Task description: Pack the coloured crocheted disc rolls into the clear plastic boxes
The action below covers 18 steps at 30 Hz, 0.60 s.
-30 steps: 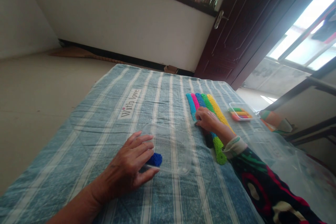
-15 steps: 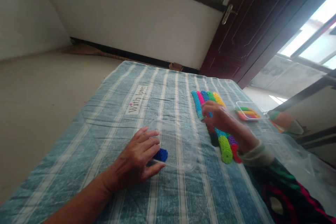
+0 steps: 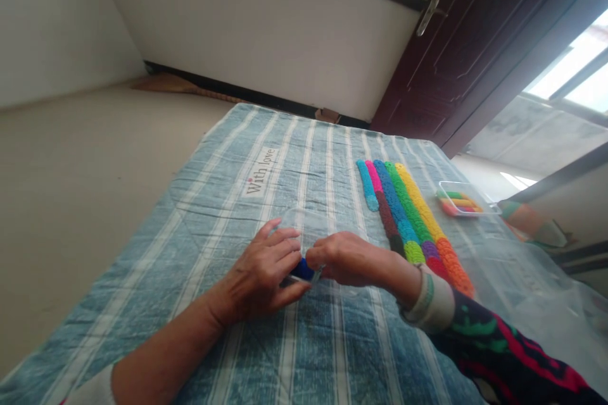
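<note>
A clear plastic box [image 3: 285, 218] lies on the striped cloth in front of me, with a dark blue crocheted piece [image 3: 303, 269] at its near side. My left hand [image 3: 266, 269] grips the box's left side, its fingers over the edge and the thumb nearer me, around the blue piece. Closed in a pinch, my right hand [image 3: 349, 259] touches the right end of that piece. A small shiny bit shows at its fingertips; what it is I cannot make out. Right of the hands, colourful crocheted strips [image 3: 418, 202] lie side by side in rows.
A small clear box [image 3: 441, 185] holding several coloured pieces stands at the table's right side. Larger clear plastic [image 3: 517, 266] lies nearer, partly behind my right sleeve. The striped cloth [image 3: 213, 202] covers the table; a dark red door [image 3: 456, 44] stands beyond.
My right hand has moved left and nearer, from over the crocheted strips to the blue piece. The strips are now largely uncovered. My left hand stays at the box. The view has shifted slightly.
</note>
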{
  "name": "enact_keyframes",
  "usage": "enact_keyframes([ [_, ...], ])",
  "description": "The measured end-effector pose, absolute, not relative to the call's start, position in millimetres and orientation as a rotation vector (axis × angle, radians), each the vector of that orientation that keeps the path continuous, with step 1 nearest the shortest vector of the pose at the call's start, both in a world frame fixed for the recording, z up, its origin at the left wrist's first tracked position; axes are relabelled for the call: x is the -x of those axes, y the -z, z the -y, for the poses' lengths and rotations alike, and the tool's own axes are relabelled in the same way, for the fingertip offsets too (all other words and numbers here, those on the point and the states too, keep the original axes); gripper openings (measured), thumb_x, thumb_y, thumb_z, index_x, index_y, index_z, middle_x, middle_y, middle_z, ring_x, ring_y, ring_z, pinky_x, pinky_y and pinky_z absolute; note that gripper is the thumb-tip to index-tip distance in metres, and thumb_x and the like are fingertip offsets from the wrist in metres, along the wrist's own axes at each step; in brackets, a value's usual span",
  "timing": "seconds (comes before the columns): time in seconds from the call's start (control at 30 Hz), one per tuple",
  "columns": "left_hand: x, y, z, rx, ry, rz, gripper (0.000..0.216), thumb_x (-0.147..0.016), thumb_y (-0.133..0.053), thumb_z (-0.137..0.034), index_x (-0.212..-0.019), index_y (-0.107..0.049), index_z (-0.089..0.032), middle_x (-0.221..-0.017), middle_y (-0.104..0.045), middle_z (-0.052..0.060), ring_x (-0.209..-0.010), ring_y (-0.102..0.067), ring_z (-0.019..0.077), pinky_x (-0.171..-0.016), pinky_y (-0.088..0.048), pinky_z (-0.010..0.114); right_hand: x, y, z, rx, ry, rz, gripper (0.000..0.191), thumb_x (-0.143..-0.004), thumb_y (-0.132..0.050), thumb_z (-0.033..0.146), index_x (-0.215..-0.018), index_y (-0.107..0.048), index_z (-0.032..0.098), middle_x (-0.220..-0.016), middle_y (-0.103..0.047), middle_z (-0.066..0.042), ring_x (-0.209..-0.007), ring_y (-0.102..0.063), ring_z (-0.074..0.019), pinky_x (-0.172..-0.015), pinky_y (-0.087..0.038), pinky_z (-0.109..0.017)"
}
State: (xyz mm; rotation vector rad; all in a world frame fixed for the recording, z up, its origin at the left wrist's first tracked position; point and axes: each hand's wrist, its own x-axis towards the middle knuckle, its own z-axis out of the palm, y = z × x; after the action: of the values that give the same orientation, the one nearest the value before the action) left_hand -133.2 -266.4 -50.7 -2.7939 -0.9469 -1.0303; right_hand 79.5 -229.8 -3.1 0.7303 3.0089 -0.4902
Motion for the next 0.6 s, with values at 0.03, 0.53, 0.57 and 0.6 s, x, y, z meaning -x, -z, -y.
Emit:
enact_keyframes([
  [0.03,133,51,266,2.799,1.029,0.945,0.018,-0.084,-0.064,-0.033,-0.092,-0.068,-0.017,-0.097,-0.074,0.009,-0.112,-0.062,0.0303,-0.111,-0.03,0.056,-79,7,229,-0.726,0.536,-3.034,0.014,-0.081,-0.059,0.005,-0.082,-0.059,0.019,-0.079,-0.062,0.002,-0.068,-0.051,-0.0107,-0.06,-0.031,-0.024],
  [0.53,132,50,266,2.765,1.034,0.913,0.024,-0.087,-0.061,-0.037,-0.091,-0.067,-0.015,-0.089,-0.073,0.01,-0.099,-0.066,0.0279,-0.11,-0.03,0.057,-74,26,236,-1.101,0.956,-3.11,0.021,-0.07,-0.06,-0.002,-0.078,-0.057,0.018,-0.071,-0.057,0.004,-0.064,-0.046,-0.0097,-0.062,-0.035,-0.022],
  [0.57,131,49,266,2.757,1.038,0.907,0.024,-0.087,-0.061,-0.037,-0.092,-0.067,-0.014,-0.089,-0.073,0.01,-0.099,-0.066,0.0277,-0.11,-0.031,0.057,-74,25,237,-1.119,0.973,-3.106,0.022,-0.069,-0.059,-0.002,-0.078,-0.056,0.018,-0.071,-0.057,0.004,-0.063,-0.046,-0.0096,-0.062,-0.035,-0.022],
  [0.6,130,48,266,2.751,1.042,0.897,0.023,-0.087,-0.061,-0.037,-0.092,-0.067,-0.015,-0.089,-0.074,0.009,-0.098,-0.066,0.0275,-0.11,-0.031,0.057,-73,25,238,-1.132,0.987,-3.103,0.022,-0.069,-0.059,-0.003,-0.078,-0.056,0.017,-0.071,-0.057,0.004,-0.063,-0.046,-0.0095,-0.061,-0.034,-0.022],
])
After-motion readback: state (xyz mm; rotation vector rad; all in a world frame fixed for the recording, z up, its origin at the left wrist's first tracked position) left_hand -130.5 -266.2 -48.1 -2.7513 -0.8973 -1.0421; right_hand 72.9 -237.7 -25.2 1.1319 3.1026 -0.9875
